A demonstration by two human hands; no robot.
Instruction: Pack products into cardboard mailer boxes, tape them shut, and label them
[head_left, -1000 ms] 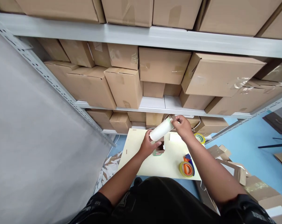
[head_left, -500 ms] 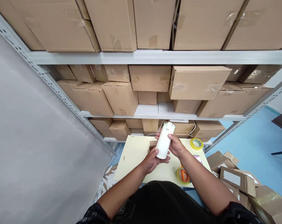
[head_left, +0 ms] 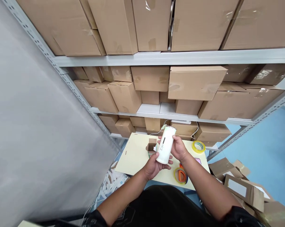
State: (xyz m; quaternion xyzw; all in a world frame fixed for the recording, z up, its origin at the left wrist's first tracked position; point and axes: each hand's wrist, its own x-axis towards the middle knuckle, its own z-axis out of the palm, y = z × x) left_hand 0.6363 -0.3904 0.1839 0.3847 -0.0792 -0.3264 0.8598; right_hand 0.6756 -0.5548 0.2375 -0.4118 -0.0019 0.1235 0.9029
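Observation:
A white cylindrical bottle [head_left: 166, 145] with dark lettering on its side is held tilted above the table, its top leaning away from me. My left hand [head_left: 154, 165] is closed around its lower end, thumb on the near side. Higher up on the right, my right hand [head_left: 179, 147] grips it with the thumb against its side; its other fingers are partly hidden behind it. A small open cardboard box [head_left: 151, 146] stands on the table just left of the bottle, its flaps up.
The pale yellow table [head_left: 135, 157] carries a yellow tape roll [head_left: 198, 147] and, nearer me, another roll [head_left: 176, 176] with orange-handled scissors [head_left: 182, 175]. Shelving [head_left: 156, 58] full of cardboard boxes rises ahead. Opened cartons [head_left: 243, 189] lie on the floor at right.
The bottle has been turned in my hands, so lettering now faces me. My view has shifted, and more of the small open box shows beside the bottle.

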